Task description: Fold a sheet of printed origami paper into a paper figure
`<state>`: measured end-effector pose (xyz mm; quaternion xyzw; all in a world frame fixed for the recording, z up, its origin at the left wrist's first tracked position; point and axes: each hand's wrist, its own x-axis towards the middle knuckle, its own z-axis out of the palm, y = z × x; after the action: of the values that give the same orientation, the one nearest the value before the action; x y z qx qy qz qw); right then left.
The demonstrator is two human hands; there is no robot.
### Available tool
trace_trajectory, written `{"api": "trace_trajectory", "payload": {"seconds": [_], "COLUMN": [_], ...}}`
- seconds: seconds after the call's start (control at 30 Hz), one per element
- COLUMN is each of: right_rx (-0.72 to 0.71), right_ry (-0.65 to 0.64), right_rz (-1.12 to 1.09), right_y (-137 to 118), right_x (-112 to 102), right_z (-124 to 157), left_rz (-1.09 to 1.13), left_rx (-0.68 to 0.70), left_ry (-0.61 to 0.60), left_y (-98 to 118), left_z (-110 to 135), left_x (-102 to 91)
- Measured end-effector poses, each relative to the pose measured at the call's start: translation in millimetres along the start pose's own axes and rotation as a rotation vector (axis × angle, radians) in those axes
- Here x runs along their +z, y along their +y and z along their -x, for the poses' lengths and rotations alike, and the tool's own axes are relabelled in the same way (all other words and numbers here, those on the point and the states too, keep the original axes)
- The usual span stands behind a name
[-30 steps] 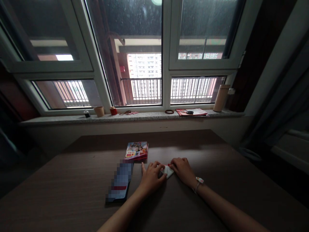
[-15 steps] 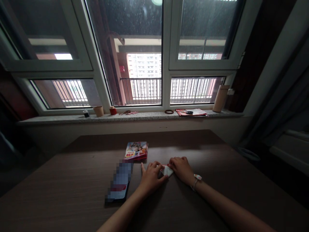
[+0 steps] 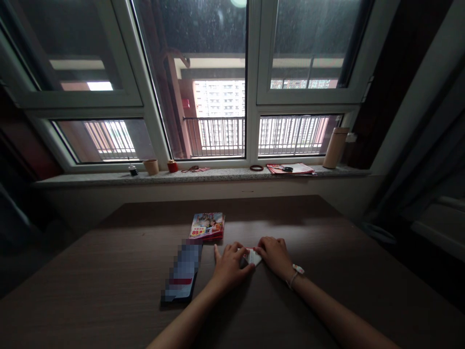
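Paper (image 3: pixel 255 257), small and white, is lying on the dark brown tabletop (image 3: pixel 109 261), pointing a corner toward the person and showing a strip of red along its far edge. From where I'm standing, both hands are resting close about it. The left hand (image 3: pixel 232 265) is covering the left part of it with bent fingers, its thumb lying along the near left edge and its little finger sticking out to the side. The right hand (image 3: pixel 276 255) is curling its fingers down at the far right corner, and a pale bracelet (image 3: pixel 298 269) is circling that wrist. I can't tell whether either of the hands is pinching the paper or only pressing on it, since the fingers are hiding the contact.

Left of the left hand, a dark phone (image 3: pixel 183 271) is lying aslant, and just beyond it a stack of colourful leaflets (image 3: pixel 207 226) is sitting, the top one displaying large red numerals. Behind the tabletop, a speckled sill (image 3: pixel 225 176) is running beneath the window (image 3: pixel 252 121). On it, from left to right, I'm seeing a small dark bottle (image 3: pixel 133 171), a tan cup (image 3: pixel 151 167), a red jar (image 3: pixel 172 166), a dark ring (image 3: pixel 256 168), some papers (image 3: pixel 303 168) bearing scissors (image 3: pixel 287 169), and a tall tan flask (image 3: pixel 334 149)
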<state>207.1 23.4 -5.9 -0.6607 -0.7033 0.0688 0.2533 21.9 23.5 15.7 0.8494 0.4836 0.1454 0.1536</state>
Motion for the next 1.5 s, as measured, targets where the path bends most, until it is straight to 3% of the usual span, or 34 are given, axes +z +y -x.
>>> {"api": "trace_trajectory", "payload": {"seconds": [0.4,0.9,1.5], "right_rx": [-0.039,-0.012,-0.059], "right_ry": [0.057,0.056,0.068], "right_rz": [0.065,0.136,0.125], "right_y": [1.6,-4.6,-4.5], "right_x": [4.5,3.3,3.5], "right_z": [-0.8,-0.7,-0.7], "left_rz": [-0.058,-0.073,-0.106], "left_rx": [0.01,0.004,0.016], "left_ry": [0.094,0.084,0.152], "left_y": [1.9,1.6,3.1], "left_z": [2.1,1.0,2.3], "left_x": [10.9,10.7,15.9]}}
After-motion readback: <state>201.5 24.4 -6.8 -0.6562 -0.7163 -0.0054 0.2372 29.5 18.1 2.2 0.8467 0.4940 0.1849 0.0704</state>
